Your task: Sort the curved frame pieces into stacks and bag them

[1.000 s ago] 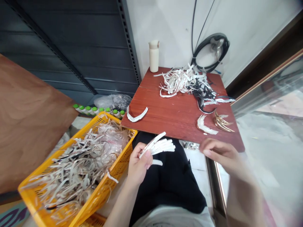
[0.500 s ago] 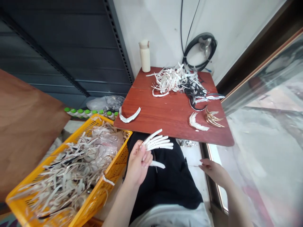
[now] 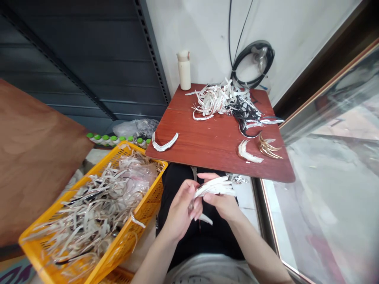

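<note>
Head view lettering (image 3: 26, 273): purple, cut off at lower left, unreadable.
White strips (image 3: 219, 186): slim, curved, bundled above my lap (image 3: 211, 242).
My left hand (image 3: 182, 206): closed around their left end.
My right hand (image 3: 224, 205): thumb and fingers gripping across them.
Tabletop (image 3: 192, 144): reddish-brown, wood-grained.
Crate (image 3: 149, 201): yellow, perforated, heaped with tangled pale pieces (image 3: 97, 211).

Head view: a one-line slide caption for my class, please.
Both hands hold curved white strips over the lap, beside a loaded yellow crate and a red-brown table.
</note>
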`<action>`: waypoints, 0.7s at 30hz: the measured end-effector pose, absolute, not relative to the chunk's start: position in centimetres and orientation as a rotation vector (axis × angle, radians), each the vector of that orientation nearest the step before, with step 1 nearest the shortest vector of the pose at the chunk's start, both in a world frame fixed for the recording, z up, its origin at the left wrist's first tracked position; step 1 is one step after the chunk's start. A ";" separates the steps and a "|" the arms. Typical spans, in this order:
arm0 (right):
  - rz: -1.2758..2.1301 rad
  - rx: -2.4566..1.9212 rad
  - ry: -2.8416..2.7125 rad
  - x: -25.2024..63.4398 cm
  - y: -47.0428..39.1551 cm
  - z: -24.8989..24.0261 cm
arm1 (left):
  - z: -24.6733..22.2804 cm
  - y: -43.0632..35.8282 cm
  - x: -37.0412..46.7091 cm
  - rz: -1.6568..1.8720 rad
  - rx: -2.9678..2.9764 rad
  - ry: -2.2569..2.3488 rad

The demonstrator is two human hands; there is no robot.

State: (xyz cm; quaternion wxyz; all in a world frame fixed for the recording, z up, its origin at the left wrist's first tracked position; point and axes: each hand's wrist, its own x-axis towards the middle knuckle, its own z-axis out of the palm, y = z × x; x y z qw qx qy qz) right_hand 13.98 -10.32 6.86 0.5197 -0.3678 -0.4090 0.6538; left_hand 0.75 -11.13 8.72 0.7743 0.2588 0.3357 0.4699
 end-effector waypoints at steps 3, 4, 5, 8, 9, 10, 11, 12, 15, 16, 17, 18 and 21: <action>1.560 -0.863 -0.905 13.2 -9.6 7.0 | 8.4 -11.4 0.4 1.031 0.597 0.758; 1.543 -0.871 -0.887 13.2 -9.5 7.0 | 8.2 -11.4 0.2 1.042 0.635 0.781; 1.513 -0.885 -0.865 13.2 -9.4 6.9 | 8.1 -11.4 0.1 1.045 0.692 0.810; 1.395 -0.928 -0.800 13.3 -9.0 6.4 | 7.6 -11.4 -0.4 0.977 0.887 0.908; 1.370 -0.931 -0.793 13.3 -9.0 6.2 | 7.5 -11.5 -0.5 0.952 0.922 0.938; 1.358 -0.926 -0.796 13.3 -8.9 6.0 | 7.4 -11.5 -0.6 0.939 0.937 0.966; 1.355 -0.919 -0.806 13.2 -8.9 5.8 | 7.3 -11.6 -0.7 0.937 0.937 0.995; 1.352 -0.912 -0.821 13.0 -8.9 5.6 | 7.3 -11.7 -0.8 0.943 0.935 1.024; 1.306 -0.911 -0.868 12.3 -9.2 5.3 | 7.5 -11.9 -1.2 0.921 0.975 1.079; 1.294 -0.916 -0.887 12.0 -9.2 5.3 | 7.7 -12.0 -1.3 0.901 1.001 1.079; 1.292 -0.926 -0.912 11.7 -9.3 5.3 | 7.8 -12.0 -1.5 0.882 1.028 1.073; 1.304 -0.941 -0.943 11.4 -9.3 5.3 | 8.0 -12.1 -1.7 0.866 1.056 1.068; 1.429 -1.001 -1.044 10.9 -9.2 5.5 | 8.3 -12.2 -2.3 0.819 1.148 1.084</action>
